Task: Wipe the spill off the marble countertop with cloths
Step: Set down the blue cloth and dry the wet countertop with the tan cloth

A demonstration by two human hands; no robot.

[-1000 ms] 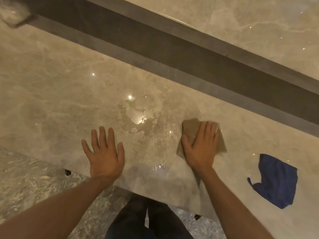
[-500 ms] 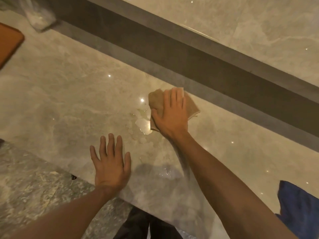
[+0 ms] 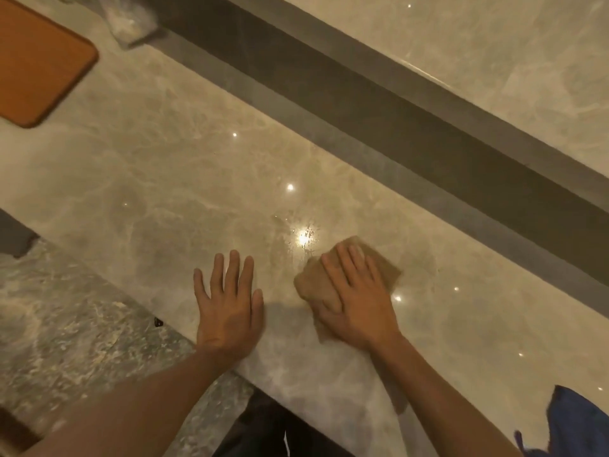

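My right hand (image 3: 357,300) lies flat on a folded tan cloth (image 3: 382,270) and presses it against the beige marble countertop (image 3: 171,179). Just beyond the cloth, a thin wet smear (image 3: 296,232) glistens under a light reflection. My left hand (image 3: 229,303) rests palm down on the marble near the front edge, fingers spread, holding nothing. A blue cloth (image 3: 576,427) lies on the counter at the lower right, partly cut off by the frame.
An orange-brown board (image 3: 36,64) sits at the far left of the counter, with a clear plastic bag (image 3: 128,21) behind it. A dark recessed strip (image 3: 379,127) runs along the back. The counter's front edge drops to a mottled floor (image 3: 66,324).
My right hand swept the tan cloth up over the puddle and then back toward me. The puddle has shrunk to a thin smear. My left hand stayed planted.
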